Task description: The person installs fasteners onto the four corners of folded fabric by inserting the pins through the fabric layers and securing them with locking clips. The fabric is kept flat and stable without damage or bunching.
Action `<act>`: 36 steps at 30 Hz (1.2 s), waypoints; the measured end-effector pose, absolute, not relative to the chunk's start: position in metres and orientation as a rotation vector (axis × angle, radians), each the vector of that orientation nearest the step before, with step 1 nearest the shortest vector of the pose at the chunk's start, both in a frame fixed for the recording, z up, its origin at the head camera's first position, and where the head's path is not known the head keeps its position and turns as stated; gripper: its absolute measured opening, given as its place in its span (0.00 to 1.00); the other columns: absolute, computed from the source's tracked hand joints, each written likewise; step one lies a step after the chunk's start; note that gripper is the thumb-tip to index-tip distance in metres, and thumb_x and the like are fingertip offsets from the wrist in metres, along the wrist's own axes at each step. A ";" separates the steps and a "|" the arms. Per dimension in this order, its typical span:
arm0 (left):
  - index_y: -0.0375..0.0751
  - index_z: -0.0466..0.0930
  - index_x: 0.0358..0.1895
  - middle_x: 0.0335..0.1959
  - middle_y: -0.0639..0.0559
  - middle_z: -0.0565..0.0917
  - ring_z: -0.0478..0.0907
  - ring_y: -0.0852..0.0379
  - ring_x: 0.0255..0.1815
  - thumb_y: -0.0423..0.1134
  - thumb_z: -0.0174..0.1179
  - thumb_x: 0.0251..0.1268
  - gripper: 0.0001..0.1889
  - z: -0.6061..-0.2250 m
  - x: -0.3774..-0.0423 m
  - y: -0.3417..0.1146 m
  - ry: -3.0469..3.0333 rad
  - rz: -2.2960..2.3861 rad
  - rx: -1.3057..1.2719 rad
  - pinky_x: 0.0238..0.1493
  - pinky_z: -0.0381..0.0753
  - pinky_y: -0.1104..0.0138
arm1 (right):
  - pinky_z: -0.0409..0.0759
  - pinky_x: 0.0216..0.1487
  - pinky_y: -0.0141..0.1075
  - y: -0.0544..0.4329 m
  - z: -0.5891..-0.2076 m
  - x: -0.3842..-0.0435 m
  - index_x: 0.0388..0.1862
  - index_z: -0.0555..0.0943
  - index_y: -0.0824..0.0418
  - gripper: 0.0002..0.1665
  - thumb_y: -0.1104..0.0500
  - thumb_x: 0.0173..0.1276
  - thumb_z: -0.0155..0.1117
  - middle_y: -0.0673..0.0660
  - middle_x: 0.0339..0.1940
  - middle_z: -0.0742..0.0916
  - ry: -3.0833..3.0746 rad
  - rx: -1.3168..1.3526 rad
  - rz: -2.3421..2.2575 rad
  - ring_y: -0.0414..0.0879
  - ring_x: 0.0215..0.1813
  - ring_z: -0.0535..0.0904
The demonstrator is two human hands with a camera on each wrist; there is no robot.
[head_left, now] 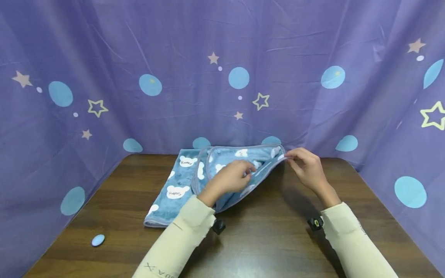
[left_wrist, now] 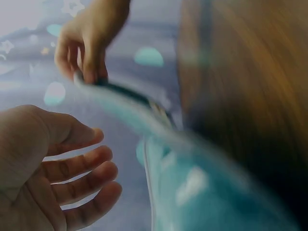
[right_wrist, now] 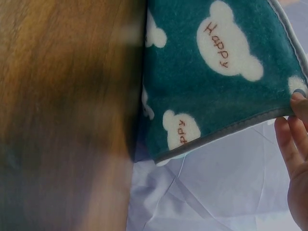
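Observation:
A blue plush blanket [head_left: 185, 175] with grey edging and white bear heads reading "Happy" lies partly folded on the table. My right hand [head_left: 307, 170] pinches its right corner and holds that edge raised off the wood. Seen from the right wrist, the thumb and fingers [right_wrist: 298, 144] grip the corner of the blanket [right_wrist: 183, 72]. Over the folded part, my left hand [head_left: 231, 177] has its fingers loosely bent with nothing in them. In the left wrist view those fingers [left_wrist: 91, 163] are spread beside the lifted edge, apart from it.
A brown wooden table [head_left: 278, 239] carries the blanket. Toward its front left lies a small light-blue oval object [head_left: 98, 240]. Purple curtains [head_left: 194, 34] with stars and blue spots hang behind and at both sides, close to the table's edges.

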State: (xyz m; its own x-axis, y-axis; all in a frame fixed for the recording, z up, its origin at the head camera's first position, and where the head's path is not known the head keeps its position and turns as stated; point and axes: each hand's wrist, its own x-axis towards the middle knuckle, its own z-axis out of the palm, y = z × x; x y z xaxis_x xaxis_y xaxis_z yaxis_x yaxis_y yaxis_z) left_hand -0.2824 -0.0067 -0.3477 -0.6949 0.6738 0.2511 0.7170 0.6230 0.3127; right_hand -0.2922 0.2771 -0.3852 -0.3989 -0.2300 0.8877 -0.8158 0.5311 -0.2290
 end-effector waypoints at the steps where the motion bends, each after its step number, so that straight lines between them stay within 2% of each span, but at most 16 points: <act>1: 0.40 0.86 0.55 0.46 0.49 0.87 0.82 0.54 0.47 0.32 0.55 0.72 0.15 -0.348 -0.283 -0.016 -2.735 -0.564 -1.154 0.48 0.82 0.61 | 0.76 0.46 0.22 0.277 -0.385 -0.292 0.39 0.87 0.66 0.18 0.83 0.53 0.72 0.58 0.35 0.88 -1.906 0.855 0.862 0.47 0.38 0.82; 8: 0.34 0.85 0.53 0.44 0.44 0.86 0.83 0.50 0.44 0.29 0.56 0.68 0.14 -0.354 -0.290 -0.089 -2.794 -0.392 -1.062 0.46 0.83 0.56 | 0.78 0.45 0.21 0.278 -0.388 -0.295 0.38 0.87 0.67 0.20 0.85 0.51 0.71 0.60 0.34 0.88 -1.867 0.861 0.904 0.49 0.37 0.82; 11: 0.34 0.85 0.54 0.46 0.42 0.86 0.83 0.49 0.46 0.29 0.57 0.68 0.14 -0.360 -0.291 -0.121 -2.832 -0.316 -1.028 0.47 0.83 0.54 | 0.78 0.45 0.20 0.278 -0.389 -0.295 0.38 0.87 0.67 0.20 0.85 0.50 0.72 0.60 0.34 0.88 -1.857 0.857 0.908 0.49 0.37 0.82; 17: 0.36 0.83 0.54 0.50 0.43 0.85 0.84 0.45 0.46 0.31 0.59 0.69 0.13 -0.374 -0.286 -0.186 -2.919 -0.170 -0.909 0.42 0.83 0.52 | 0.78 0.44 0.20 0.279 -0.390 -0.294 0.38 0.87 0.65 0.19 0.83 0.51 0.72 0.62 0.33 0.87 -1.886 0.847 0.917 0.48 0.36 0.82; 22: 0.37 0.82 0.45 0.40 0.47 0.84 0.82 0.51 0.37 0.30 0.62 0.65 0.07 -0.379 -0.270 -0.234 -2.936 -0.156 -0.825 0.36 0.82 0.53 | 0.78 0.44 0.21 0.279 -0.388 -0.293 0.39 0.87 0.66 0.14 0.79 0.57 0.71 0.60 0.33 0.87 -1.909 0.866 0.917 0.48 0.36 0.82; 26: 0.42 0.80 0.38 0.33 0.54 0.80 0.76 0.58 0.32 0.31 0.64 0.64 0.04 -0.383 -0.256 -0.268 -2.947 -0.146 -0.790 0.32 0.78 0.58 | 0.76 0.44 0.23 0.278 -0.387 -0.295 0.39 0.87 0.64 0.15 0.79 0.57 0.72 0.58 0.33 0.87 -1.910 0.863 0.900 0.48 0.36 0.81; 30: 0.43 0.79 0.38 0.33 0.56 0.78 0.77 0.57 0.33 0.34 0.68 0.64 0.06 -0.385 -0.242 -0.298 -2.984 -0.140 -0.796 0.32 0.78 0.58 | 0.77 0.43 0.22 0.278 -0.386 -0.296 0.38 0.87 0.63 0.18 0.81 0.54 0.73 0.56 0.32 0.87 -1.892 0.859 0.878 0.47 0.35 0.81; 36: 0.41 0.81 0.46 0.36 0.55 0.77 0.75 0.57 0.37 0.46 0.72 0.63 0.16 -0.389 -0.223 -0.339 -3.123 -0.222 -0.796 0.35 0.77 0.59 | 0.77 0.42 0.22 0.278 -0.386 -0.294 0.38 0.87 0.64 0.17 0.81 0.54 0.73 0.56 0.32 0.87 -1.906 0.854 0.877 0.47 0.35 0.81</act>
State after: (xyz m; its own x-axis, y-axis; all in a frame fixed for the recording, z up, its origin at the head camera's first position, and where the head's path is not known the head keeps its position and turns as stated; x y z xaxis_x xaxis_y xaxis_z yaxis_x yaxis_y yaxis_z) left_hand -0.2230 -0.3387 -0.3886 -0.8748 0.4818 -0.0518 0.4696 0.8693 0.1543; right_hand -0.2943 0.2779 -0.3858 -0.4070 -0.2227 0.8858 -0.8175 0.5214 -0.2446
